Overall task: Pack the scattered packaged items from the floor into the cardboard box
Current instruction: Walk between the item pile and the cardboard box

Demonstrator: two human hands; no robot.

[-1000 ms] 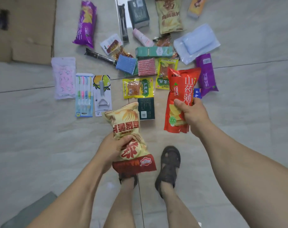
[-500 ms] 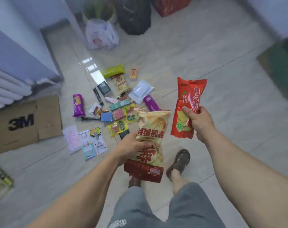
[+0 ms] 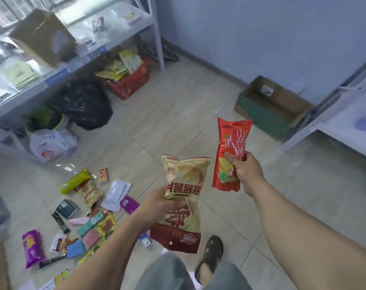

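Evenly lit, soft daylight, coming mostly from beyond the shelf (image 3: 77, 57) at upper left; small glare patch on floor tiles (image 3: 65, 167) below it. Faint shadows only. Motion blur throughout, heaviest around that shelf. Wide-angle bending of straight lines toward the edges

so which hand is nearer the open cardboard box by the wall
Right. The right hand, gripping the red snack bag, is just below-left of the open cardboard box; the left hand, gripping the beige chip bag, sits farther left.
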